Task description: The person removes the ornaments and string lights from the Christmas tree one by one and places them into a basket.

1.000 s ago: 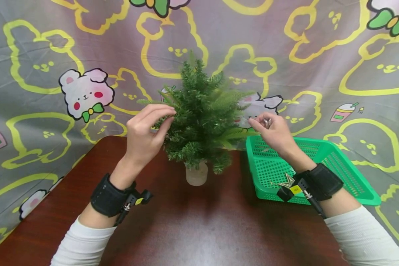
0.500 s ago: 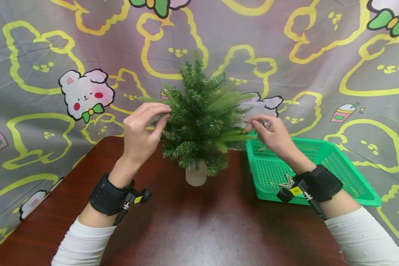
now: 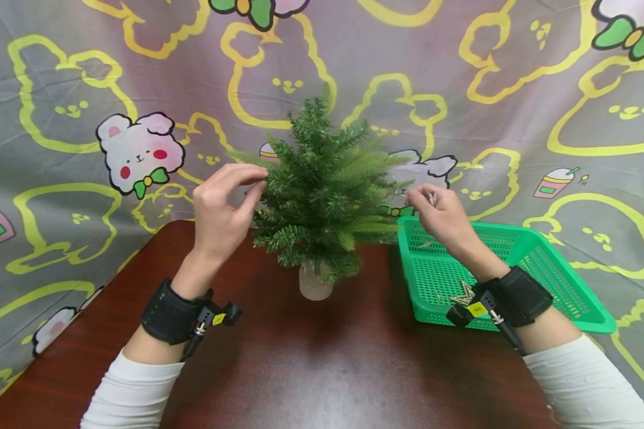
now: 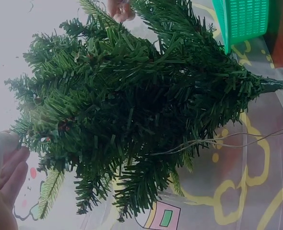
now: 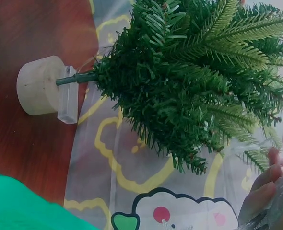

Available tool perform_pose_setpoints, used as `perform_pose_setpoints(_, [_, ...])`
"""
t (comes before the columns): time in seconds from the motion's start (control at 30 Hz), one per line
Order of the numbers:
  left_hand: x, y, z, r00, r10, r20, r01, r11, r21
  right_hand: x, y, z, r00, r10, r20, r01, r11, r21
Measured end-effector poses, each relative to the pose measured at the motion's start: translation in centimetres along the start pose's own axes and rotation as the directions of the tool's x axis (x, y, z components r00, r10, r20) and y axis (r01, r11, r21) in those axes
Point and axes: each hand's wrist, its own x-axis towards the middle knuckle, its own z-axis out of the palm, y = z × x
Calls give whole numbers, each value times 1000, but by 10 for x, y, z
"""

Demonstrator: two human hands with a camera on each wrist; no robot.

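A small artificial Christmas tree (image 3: pixel 322 190) stands on a pale round base (image 3: pixel 315 283) at the middle of the table. At its left side my left hand (image 3: pixel 221 205) pinches a branch tip between thumb and fingers. My right hand (image 3: pixel 441 215) is off the tree's right side, with curled fingers gripping a bundle of thin silvery wire (image 3: pixel 433 199). A strand runs from those fingers toward the branches. The left wrist view shows thin wires (image 4: pixel 228 140) trailing out of the foliage near the trunk. Beside the base lies a clear box (image 5: pixel 68 103), seen from the right wrist.
To the right, a green plastic basket (image 3: pixel 542 238) holds a gold star ornament (image 3: pixel 464 293), partly covered by the right wrist's camera. A grey cloth with yellow cartoon outlines (image 3: pixel 193 71) hangs behind the dark wooden table (image 3: pixel 311 369).
The left hand has moved slightly left, and the tree's branches have shifted and turned with its top a little farther right. The right hand has edged slightly right, still gripping the wire.
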Motion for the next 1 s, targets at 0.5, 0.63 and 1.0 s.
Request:
perform_pose_setpoints(0.5, [-1,-3,-2,995,-97,-17,96,995,-37,-7,1,-1,997,-39,-61,36,998,-52])
perform_pose_setpoints(0.63, [0,-4,-2,995,-102,-19,101,994,-33,-11,0,-3,997,-26,-78,22,998,-54])
perform_pose_setpoints(1.0, [0,-5,-3,997,-77,3,77,997,-26,-14,1,-5,997,-19,-74,15,999,-50])
